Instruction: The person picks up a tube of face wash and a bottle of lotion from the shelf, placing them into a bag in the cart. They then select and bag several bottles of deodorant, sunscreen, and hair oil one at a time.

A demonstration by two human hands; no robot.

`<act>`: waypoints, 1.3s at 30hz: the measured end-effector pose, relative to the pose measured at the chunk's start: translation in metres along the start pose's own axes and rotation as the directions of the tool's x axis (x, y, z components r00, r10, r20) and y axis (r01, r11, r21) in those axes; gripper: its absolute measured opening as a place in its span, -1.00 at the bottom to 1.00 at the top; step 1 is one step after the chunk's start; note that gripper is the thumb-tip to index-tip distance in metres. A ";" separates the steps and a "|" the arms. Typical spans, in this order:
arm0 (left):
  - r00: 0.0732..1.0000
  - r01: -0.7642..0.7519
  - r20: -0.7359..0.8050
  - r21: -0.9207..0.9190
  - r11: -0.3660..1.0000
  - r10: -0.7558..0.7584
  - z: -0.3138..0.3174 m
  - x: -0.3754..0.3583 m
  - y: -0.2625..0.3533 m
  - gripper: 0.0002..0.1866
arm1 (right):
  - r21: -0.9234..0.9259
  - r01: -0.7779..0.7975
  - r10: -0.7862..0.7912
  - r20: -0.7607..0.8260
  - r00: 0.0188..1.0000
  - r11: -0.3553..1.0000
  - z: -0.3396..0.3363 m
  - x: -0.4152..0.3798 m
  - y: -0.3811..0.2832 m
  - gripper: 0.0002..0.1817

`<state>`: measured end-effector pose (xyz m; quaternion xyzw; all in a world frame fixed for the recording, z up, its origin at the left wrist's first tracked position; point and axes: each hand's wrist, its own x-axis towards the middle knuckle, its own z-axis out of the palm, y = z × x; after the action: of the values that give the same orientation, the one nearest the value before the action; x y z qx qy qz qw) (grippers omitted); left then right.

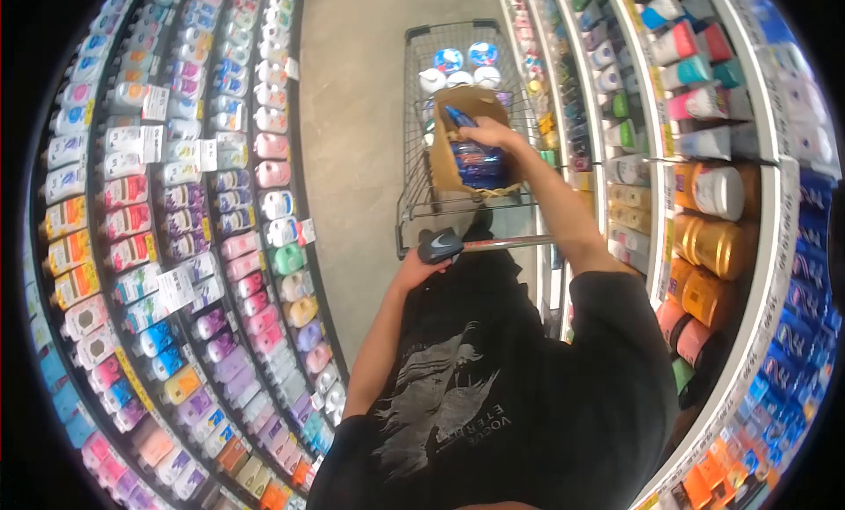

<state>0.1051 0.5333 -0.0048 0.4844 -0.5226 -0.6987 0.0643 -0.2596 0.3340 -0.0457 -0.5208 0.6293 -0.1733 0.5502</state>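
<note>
My right hand [490, 136] reaches into an open brown cardboard box [447, 165] in the shopping cart. Its fingers are closed on a dark blue packet [458, 117] near the box's left side. More shiny blue packets [481, 162] lie under that hand inside the box. At the left end of the cart handle [506, 243], my left hand [421, 268] is closed. A black item with a white swoosh [439, 245] covers most of its fingers, so the exact grip is partly hidden.
The wire shopping cart [409, 171] also carries white tubs with blue lids [448, 61] at its far end. Shelves of bottles [185, 220] line the left side. On the right, close to my arm, shelves hold tubes and jars [707, 246]. Grey floor [352, 96] runs along the cart's left.
</note>
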 end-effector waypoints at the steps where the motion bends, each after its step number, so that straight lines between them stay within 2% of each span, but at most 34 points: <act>1: 0.999 -0.020 0.025 -0.003 1.000 0.020 0.000 -0.002 0.000 -0.56 | 0.420 0.008 0.001 -0.020 1.000 0.908 0.005 -0.032 -0.014 -0.35; 2: 0.999 -0.016 0.033 -0.103 0.995 0.020 -0.001 -0.004 0.003 -0.57 | 0.638 -0.087 0.022 0.109 0.994 0.765 -0.003 -0.063 -0.022 -0.32; 3: 0.999 -0.005 0.043 -0.201 0.979 0.014 -0.002 -0.006 0.005 -0.57 | 0.802 -0.194 0.004 0.233 0.972 0.565 -0.006 -0.092 -0.026 -0.28; 5: 0.994 0.033 0.112 -0.180 0.983 -0.013 -0.010 -0.008 0.008 -0.56 | 0.964 -0.064 -0.310 0.145 0.940 0.258 0.012 -0.149 -0.018 -0.11; 6: 0.987 0.078 0.149 -0.153 0.985 -0.055 -0.015 -0.009 0.007 -0.56 | 0.988 -0.052 -0.384 0.104 0.917 0.144 0.030 -0.170 -0.009 -0.06; 7: 0.984 0.073 0.172 -0.146 0.987 -0.047 -0.019 -0.009 0.005 -0.56 | 0.989 -0.031 -0.373 0.084 0.924 0.144 0.050 -0.187 0.004 -0.06; 9: 0.970 0.101 0.237 -0.181 0.978 -0.057 -0.026 -0.007 -0.004 -0.57 | 0.994 -0.025 -0.354 -0.014 0.935 -0.104 0.094 -0.215 0.033 -0.06; 11: 0.961 0.122 0.265 -0.138 0.983 -0.082 -0.033 -0.001 -0.022 -0.58 | 0.971 -0.025 -0.300 -0.049 0.953 -0.238 0.134 -0.233 0.059 -0.12; 13: 0.956 0.087 0.288 -0.084 0.993 -0.059 -0.036 0.006 -0.038 -0.57 | 0.943 0.057 -0.042 -0.074 0.996 -0.327 0.163 -0.250 0.068 -0.18; 15: 0.959 0.077 0.275 -0.037 0.996 -0.064 -0.034 0.003 -0.036 -0.59 | 0.909 0.152 -0.056 -0.188 0.981 -0.388 0.192 -0.248 0.097 -0.22; 16: 0.949 0.052 0.316 -0.106 0.993 -0.016 -0.027 -0.006 -0.020 -0.70 | 0.885 0.187 -0.105 -0.253 0.962 -0.426 0.198 -0.254 0.095 -0.23; 17: 0.935 0.054 0.356 -0.123 0.991 -0.007 -0.025 -0.007 -0.013 -0.74 | 0.863 0.202 -0.167 -0.308 0.936 -0.463 0.198 -0.259 0.094 -0.23; 18: 0.928 0.045 0.373 -0.145 0.988 0.012 -0.022 -0.007 -0.015 -0.70 | 0.860 0.234 -0.160 -0.337 0.928 -0.454 0.195 -0.264 0.094 -0.23; 20: 0.919 0.024 0.392 -0.144 0.989 0.034 -0.028 -0.005 -0.027 -0.62 | 0.869 0.184 -0.270 -0.334 0.903 -0.460 0.194 -0.259 0.092 -0.29; 23: 0.908 0.004 0.417 -0.109 0.994 0.042 -0.034 -0.002 -0.030 -0.55 | 0.871 0.124 -0.269 -0.278 0.922 -0.475 0.192 -0.250 0.097 -0.35; 25: 0.905 0.014 0.424 -0.103 0.995 0.031 -0.035 0.002 -0.038 -0.54 | 0.877 0.123 -0.259 -0.267 0.928 -0.464 0.192 -0.252 0.093 -0.41; 27: 0.910 0.005 0.413 -0.071 0.997 0.025 -0.037 0.003 -0.040 -0.50 | 0.941 0.240 -0.058 -0.260 0.964 -0.239 0.194 -0.255 0.091 -0.47; 28: 0.917 -0.030 0.396 -0.063 0.998 0.053 -0.035 0.000 -0.037 -0.53 | 0.961 0.253 -0.011 -0.256 0.967 -0.110 0.185 -0.275 0.075 -0.55; 29: 0.923 -0.061 0.375 -0.061 0.996 0.080 -0.031 -0.003 -0.038 -0.57 | 0.963 0.250 -0.005 -0.252 0.968 -0.099 0.172 -0.294 0.059 -0.55; 31: 0.932 -0.086 0.348 -0.065 0.994 0.104 -0.033 0.005 -0.059 -0.61 | 0.834 0.387 -0.015 -0.415 0.910 0.393 0.147 -0.336 0.022 -0.57; 32: 0.948 -0.077 0.309 -0.008 0.997 0.076 -0.032 0.007 -0.065 -0.59 | 0.706 0.427 0.020 -0.529 0.848 0.565 0.129 -0.363 -0.001 -0.57; 33: 0.948 -0.074 0.310 -0.013 0.997 0.074 -0.030 0.005 -0.065 -0.59 | 0.542 0.434 0.021 -0.642 0.767 0.719 0.105 -0.393 -0.029 -0.56; 35: 0.958 -0.113 0.266 0.003 0.994 0.108 -0.027 -0.002 -0.057 -0.55 | 0.404 0.498 -0.010 -0.769 0.640 0.767 0.065 -0.460 -0.085 -0.52; 37: 0.952 -0.157 0.266 -0.004 0.988 0.153 -0.027 -0.003 -0.057 -0.51 | 0.085 0.339 -0.016 -0.959 0.284 0.937 0.036 -0.517 -0.142 -0.50; 39: 0.949 -0.150 0.278 -0.009 0.989 0.146 -0.027 -0.004 -0.056 -0.54 | -0.185 0.433 -0.173 -0.983 -0.068 0.882 0.009 -0.554 -0.181 -0.48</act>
<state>0.1507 0.5424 -0.0467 0.3414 -0.5654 -0.7498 0.0396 -0.2490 0.7344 0.3781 -0.3210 0.6753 -0.6616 -0.0560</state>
